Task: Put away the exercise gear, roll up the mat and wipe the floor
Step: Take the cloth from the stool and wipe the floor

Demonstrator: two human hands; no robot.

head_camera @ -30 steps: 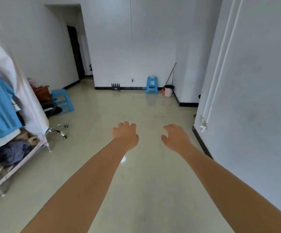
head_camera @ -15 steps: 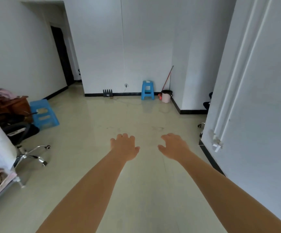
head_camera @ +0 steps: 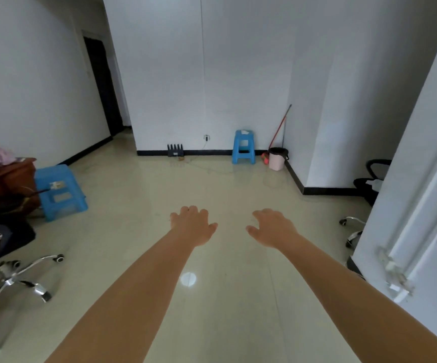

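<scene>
Both my arms stretch forward over the glossy beige floor (head_camera: 212, 310). My left hand (head_camera: 195, 226) and my right hand (head_camera: 272, 227) hang side by side, palms down, fingers loosely curled, holding nothing. In the far right corner a mop with a red handle (head_camera: 280, 127) leans on the wall beside a pink bucket (head_camera: 277, 159). No mat or exercise gear shows in this view.
A blue stool (head_camera: 243, 147) stands at the far wall, another blue stool (head_camera: 59, 191) at the left by a wooden cabinet (head_camera: 5, 176). An office chair base (head_camera: 15, 276) is at the near left. A white wall (head_camera: 421, 205) juts in at the right, another chair (head_camera: 369, 187) behind it.
The view has advanced into the room and swung right; the clothes rack left the frame, the far stool and bucket look nearer. Both hands keep the same empty, outstretched pose.
</scene>
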